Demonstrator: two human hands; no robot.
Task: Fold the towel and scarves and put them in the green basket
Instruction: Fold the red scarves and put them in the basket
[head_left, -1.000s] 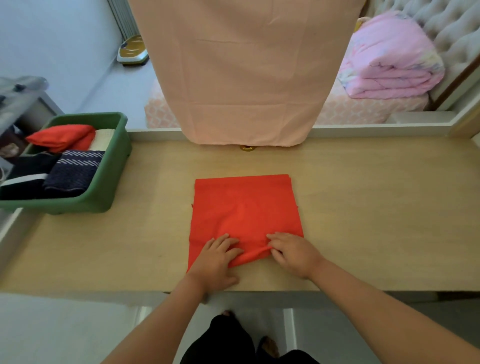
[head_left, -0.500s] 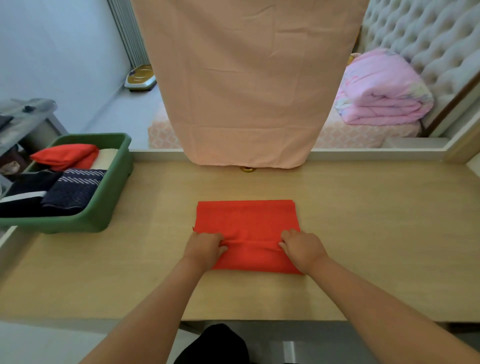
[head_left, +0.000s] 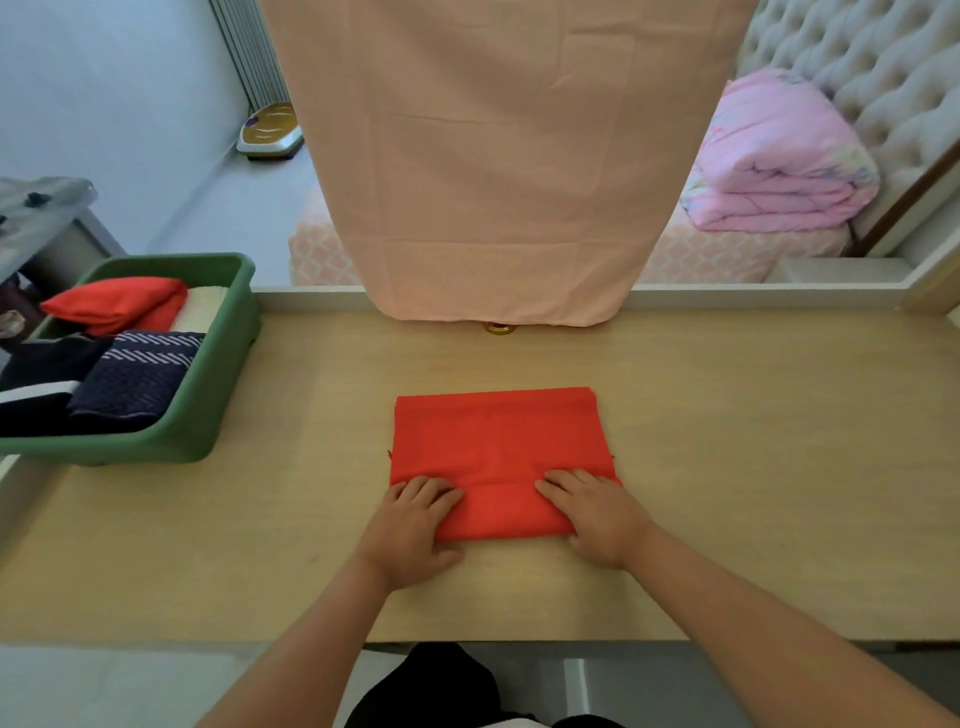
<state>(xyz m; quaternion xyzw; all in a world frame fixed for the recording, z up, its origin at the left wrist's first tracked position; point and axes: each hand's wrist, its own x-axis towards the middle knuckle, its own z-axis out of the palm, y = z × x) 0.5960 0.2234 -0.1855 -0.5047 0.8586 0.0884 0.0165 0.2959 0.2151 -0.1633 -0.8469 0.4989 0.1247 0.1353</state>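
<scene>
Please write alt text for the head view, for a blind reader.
A person's left hand and right hand press flat on the near part of a folded red scarf on a light wooden table. A green plastic basket at left holds other folded cloths.

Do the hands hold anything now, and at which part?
Nothing is gripped. The left hand and right hand press flat on the near folded edge of the red scarf.

red scarf (head_left: 498, 447), green basket (head_left: 208, 395), navy striped towel (head_left: 130, 379)
</scene>
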